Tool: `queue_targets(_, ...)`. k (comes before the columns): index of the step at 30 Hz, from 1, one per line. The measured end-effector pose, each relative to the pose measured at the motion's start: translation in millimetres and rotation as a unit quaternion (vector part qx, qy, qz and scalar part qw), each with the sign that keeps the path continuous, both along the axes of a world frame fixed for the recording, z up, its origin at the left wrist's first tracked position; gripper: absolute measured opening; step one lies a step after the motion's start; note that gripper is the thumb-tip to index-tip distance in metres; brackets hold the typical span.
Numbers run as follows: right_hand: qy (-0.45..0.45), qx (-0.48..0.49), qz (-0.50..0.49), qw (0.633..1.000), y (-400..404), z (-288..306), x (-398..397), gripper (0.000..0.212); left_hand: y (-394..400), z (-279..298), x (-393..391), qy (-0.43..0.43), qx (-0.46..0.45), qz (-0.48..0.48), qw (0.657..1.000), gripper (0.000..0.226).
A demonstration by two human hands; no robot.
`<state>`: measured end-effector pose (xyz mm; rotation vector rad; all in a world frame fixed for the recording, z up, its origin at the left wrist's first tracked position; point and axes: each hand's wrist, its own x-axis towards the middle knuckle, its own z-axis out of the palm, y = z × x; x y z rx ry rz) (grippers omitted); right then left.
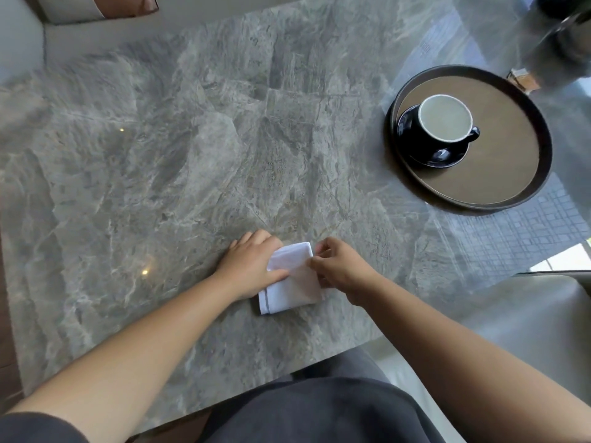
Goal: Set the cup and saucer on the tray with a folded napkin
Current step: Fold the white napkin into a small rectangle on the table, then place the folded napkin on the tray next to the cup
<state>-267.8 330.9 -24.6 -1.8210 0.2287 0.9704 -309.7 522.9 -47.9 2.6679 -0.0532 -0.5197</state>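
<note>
A white napkin [292,287] lies folded into a small rectangle on the grey marble table [160,171], near its front edge. My left hand [252,265] presses flat on the napkin's left side. My right hand [337,266] pinches the napkin's right edge between thumb and fingers. Far right, a round dark tray [499,183] with a brown floor holds a black saucer [443,156]. On the saucer stands a black cup [446,121] with a pale inside, its handle pointing right.
At the back right a dark, blurred object [569,36] stands beside the tray, with a small brown item [523,79] at its foot. A cushioned seat [96,8] shows at the back left. The table's near edge runs just before my lap.
</note>
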Motion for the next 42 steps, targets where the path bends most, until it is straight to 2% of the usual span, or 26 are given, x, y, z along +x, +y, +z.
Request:
queue_targets(2, 0.034, 0.034, -0.011, 0.999, -3.2, 2.5, -1.0, 0.027, 0.3, 1.0, -0.5, -0.011, -0.031, -0.014, 0.999, 0.037)
queue_targets(5, -0.018, 0.044, 0.049, 0.998, -9.5, 9.4, -0.3, 0.015, 1.1, 4.9, 1.8, 0.004, -0.099, -0.012, 0.995, 0.034)
queue_targets(7, -0.039, 0.072, 0.021, 0.996, -17.8, 15.6, 1.2, 0.015, 0.3, 11.2, 6.0, 0.033, -0.196, 0.05, 0.979, 0.033)
queue_targets(10, -0.048, 0.129, -0.046, 0.989, -37.5, 27.0, 7.0, 0.014, -9.6, 24.6, 18.1, 0.08, -0.377, 0.195, 0.902, 0.042)
queue_targets(12, -0.048, 0.157, -0.086, 0.983, -52.8, 35.6, 12.1, 0.012, -23.7, 32.0, 30.5, 0.098, -0.441, 0.246, 0.858, 0.053)
queue_targets(14, -0.043, 0.181, -0.117, 0.976, -71.3, 44.7, 18.7, 0.015, -43.0, 41.5, 46.1, 0.122, -0.488, 0.257, 0.825, 0.065)
queue_targets(17, -0.044, 0.221, -0.143, 0.964, -104.4, 57.0, 29.0, 0.021, -76.1, 53.8, 70.9, 0.205, -0.572, 0.235, 0.759, 0.085)
queue_targets(19, -0.049, 0.232, -0.164, 0.957, -130.1, 61.6, 38.3, 0.026, -101.1, 58.3, 86.3, 0.24, -0.612, 0.198, 0.727, 0.076)
queue_targets(21, -0.058, 0.228, -0.196, 0.952, -157.8, 62.9, 49.4, 0.028, -131.9, 62.6, 102.6, 0.232, -0.635, 0.179, 0.714, 0.055)
queue_targets(23, -0.072, 0.211, -0.227, 0.948, -186.0, 61.4, 62.8, 0.025, -164.2, 65.3, 123.5, 0.202, -0.625, 0.21, 0.724, 0.048)
queue_targets(28, -0.096, 0.111, -0.302, 0.942, -250.4, 45.6, 111.3, 0.018, -243.1, 60.8, 178.7, 0.14, -0.52, 0.188, 0.821, 0.066)
queue_targets(31, -0.126, 0.029, -0.295, 0.947, -287.7, 34.8, 148.8, 0.009, -288.9, 51.5, 211.3, 0.062, -0.413, 0.185, 0.89, 0.039)
queue_targets(33, -0.151, -0.022, -0.27, 0.951, -309.9, 29.7, 171.5, 0.008, -314.2, 44.3, 227.2, 0.03, -0.346, 0.188, 0.919, 0.028)
queue_targets(38, -0.222, -0.171, -0.169, 0.945, -347.7, 21.7, 216.8, 0.012, -360.2, 29.9, 250.1, -0.02, -0.23, 0.206, 0.951, 0.024)
queue_targets(42, -0.246, -0.26, -0.095, 0.929, -359.5, 11.1, 238.8, 0.032, -380.7, 25.3, 266.3, -0.027, -0.178, 0.212, 0.96, 0.021)
